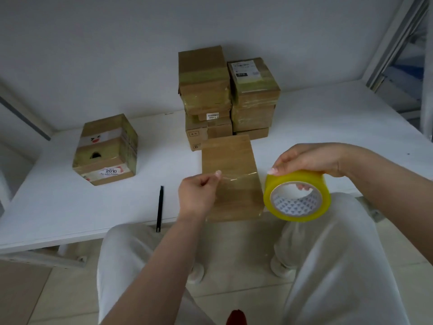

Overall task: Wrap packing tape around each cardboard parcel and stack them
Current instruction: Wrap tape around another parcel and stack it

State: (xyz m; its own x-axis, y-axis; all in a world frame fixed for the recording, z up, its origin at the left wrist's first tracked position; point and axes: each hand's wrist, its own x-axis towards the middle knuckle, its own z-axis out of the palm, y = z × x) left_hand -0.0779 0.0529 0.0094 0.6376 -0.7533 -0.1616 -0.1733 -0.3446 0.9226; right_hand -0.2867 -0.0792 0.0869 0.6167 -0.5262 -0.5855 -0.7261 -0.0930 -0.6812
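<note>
A flat cardboard parcel (230, 160) lies at the near edge of the white table (58, 202). My right hand (311, 160) grips a yellow-tinted roll of packing tape (297, 195) just right of the parcel, fingers through its core. My left hand (199, 195) pinches the free end of the clear tape strip (241, 178), which stretches across the parcel's top toward the roll. Behind the parcel stand two stacks of taped parcels (229, 95).
A single taped box (105, 148) with a "2010" label sits on the left of the table. A thin black tool (160, 207) lies near the front edge. A wall runs behind the table, and a window frame (396, 43) is at the right.
</note>
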